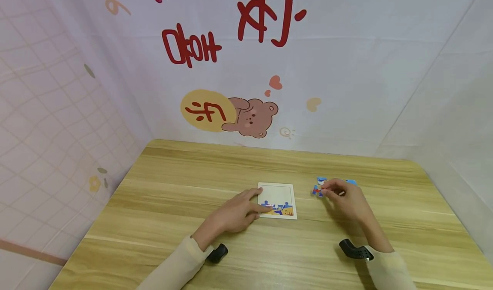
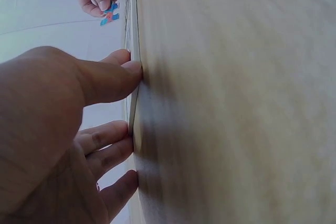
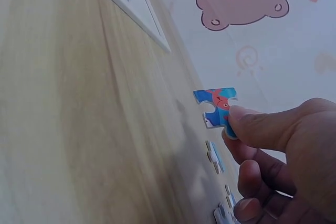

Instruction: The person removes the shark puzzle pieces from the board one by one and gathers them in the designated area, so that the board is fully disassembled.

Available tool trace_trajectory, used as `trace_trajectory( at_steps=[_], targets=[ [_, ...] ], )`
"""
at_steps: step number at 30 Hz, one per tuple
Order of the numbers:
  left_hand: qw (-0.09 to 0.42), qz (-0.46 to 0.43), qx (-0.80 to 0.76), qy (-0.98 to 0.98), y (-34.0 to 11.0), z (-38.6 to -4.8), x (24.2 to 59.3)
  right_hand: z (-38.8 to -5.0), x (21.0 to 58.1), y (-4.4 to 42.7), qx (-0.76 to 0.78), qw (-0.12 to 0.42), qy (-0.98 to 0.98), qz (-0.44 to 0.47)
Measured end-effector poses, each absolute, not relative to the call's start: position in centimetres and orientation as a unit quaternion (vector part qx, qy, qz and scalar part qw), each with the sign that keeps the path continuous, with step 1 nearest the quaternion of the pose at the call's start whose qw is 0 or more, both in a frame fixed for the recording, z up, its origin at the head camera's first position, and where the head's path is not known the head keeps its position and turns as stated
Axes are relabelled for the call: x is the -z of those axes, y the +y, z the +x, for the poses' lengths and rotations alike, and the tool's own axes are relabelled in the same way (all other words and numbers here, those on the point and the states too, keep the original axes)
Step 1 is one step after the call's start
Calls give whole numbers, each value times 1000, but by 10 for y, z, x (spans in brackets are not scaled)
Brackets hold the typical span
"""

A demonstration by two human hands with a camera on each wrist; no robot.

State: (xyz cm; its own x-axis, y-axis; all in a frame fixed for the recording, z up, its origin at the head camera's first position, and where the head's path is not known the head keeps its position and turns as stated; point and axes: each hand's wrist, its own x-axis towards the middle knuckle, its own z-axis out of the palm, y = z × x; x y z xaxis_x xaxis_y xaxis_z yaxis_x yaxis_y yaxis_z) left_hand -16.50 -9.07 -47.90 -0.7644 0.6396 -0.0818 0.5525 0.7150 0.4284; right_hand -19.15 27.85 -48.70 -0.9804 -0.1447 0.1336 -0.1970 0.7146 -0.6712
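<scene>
A white square puzzle frame (image 1: 276, 191) lies on the table, its lower part filled with blue and yellow pieces. My left hand (image 1: 239, 210) rests at its left edge with the fingers spread, one fingertip on the joined pieces; in the left wrist view the left hand (image 2: 79, 108) touches the frame's edge (image 2: 134, 35). My right hand (image 1: 348, 198) pinches a blue and red puzzle piece (image 1: 317, 190) between thumb and finger, right of the frame. The right wrist view shows this piece (image 3: 215, 109) raised off the table in the right hand (image 3: 283, 150).
Loose blue pieces lie beside and behind the right hand, one (image 1: 321, 180) just past the held piece and another (image 1: 351, 182) further right. A white cloth (image 1: 346, 88) with a printed bear hangs behind the wooden table (image 1: 185, 165).
</scene>
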Motion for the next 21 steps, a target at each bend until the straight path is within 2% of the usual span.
trace_trajectory(
  at_steps=[10, 21],
  targets=[
    [114, 325, -198, 918, -92, -166, 479, -194, 491, 285, -348, 28, -933, 83],
    [115, 324, -203, 917, -92, -167, 481, -193, 494, 283, -289, 83, -950, 87]
  ],
)
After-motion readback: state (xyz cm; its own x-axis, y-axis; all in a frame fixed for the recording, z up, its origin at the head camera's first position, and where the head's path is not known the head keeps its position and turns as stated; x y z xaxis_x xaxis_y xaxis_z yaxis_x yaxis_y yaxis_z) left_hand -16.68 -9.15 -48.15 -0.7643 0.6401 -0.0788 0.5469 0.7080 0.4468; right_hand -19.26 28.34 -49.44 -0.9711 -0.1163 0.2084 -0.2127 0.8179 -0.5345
